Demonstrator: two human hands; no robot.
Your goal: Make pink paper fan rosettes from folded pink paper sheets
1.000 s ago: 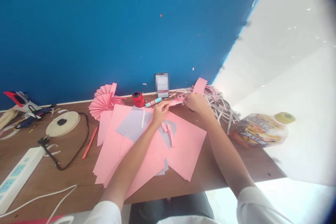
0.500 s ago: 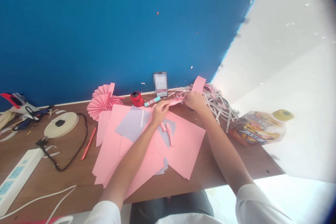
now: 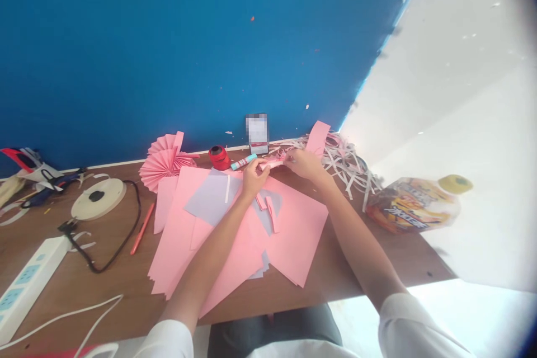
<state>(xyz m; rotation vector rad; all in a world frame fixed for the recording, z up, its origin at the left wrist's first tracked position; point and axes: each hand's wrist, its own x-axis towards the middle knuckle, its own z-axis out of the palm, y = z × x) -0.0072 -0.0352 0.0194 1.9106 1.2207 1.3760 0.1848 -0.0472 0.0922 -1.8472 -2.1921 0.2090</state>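
Between my two hands stretches a narrow pink paper strip (image 3: 273, 164), held over the back of the paper pile. My left hand (image 3: 255, 177) pinches its left end, and my right hand (image 3: 302, 163) has its fingers closed on the right end. Beneath my arms lie large pink paper sheets (image 3: 297, 235) with greyish-lilac sheets (image 3: 212, 198) among them. Two small folded pink pieces (image 3: 272, 213) rest on the pile. A turquoise glue stick (image 3: 244, 161) lies just beyond my left hand. Further left stand pleated pink paper fans (image 3: 168, 163).
Shredded paper strips (image 3: 352, 168) heap at the back right, beside a bottle (image 3: 415, 205) with a yellow cap. A red round container (image 3: 218, 158) and a phone-like object (image 3: 257, 133) stand by the wall. Leftward are a red pen (image 3: 142, 228), a cream disc (image 3: 98, 199) with a black cord, and a power strip (image 3: 33, 285).
My right hand has shifted slightly left, closer to my left hand, along the pink strip. The things on the table have stayed where they were.
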